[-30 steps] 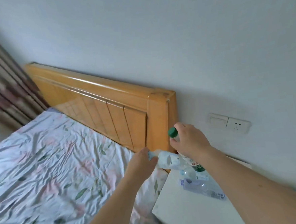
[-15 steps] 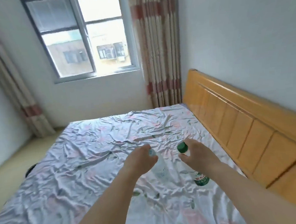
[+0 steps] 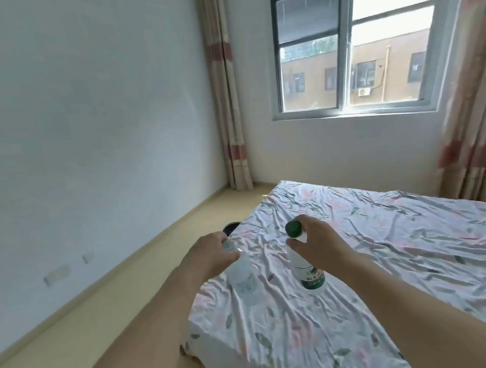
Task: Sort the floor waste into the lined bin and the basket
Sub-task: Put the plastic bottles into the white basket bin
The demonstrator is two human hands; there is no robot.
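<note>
Wall: pale and plain, filling the left side; two small plates sit low on it near the floor.
Floor: a yellowish strip between the wall and the bed.
Dark round object: on the floor just past the bed's far corner, mostly hidden by the bed edge and the left hand; what it is cannot be told.
Left hand: held out over the bed's left edge, fingers curled round the top of a clear bottle.
Clear bottle: see-through plastic, hanging down from the left hand above the sheet; its cap end is hidden in the hand.
Right hand: held out beside the left one, thumb and fingers pinching the neck of the second bottle just under its cap.
Green-capped bottle: clear, with a dark green cap at the top and a green label near its lower end, hanging upright from the right hand above the bed.
Bed: covered by a wrinkled white sheet with a faint flower and leaf print, under both bottles.
Window: in the far wall, a tan building outside.
Curtains: striped, hanging at each side of the window.
</note>
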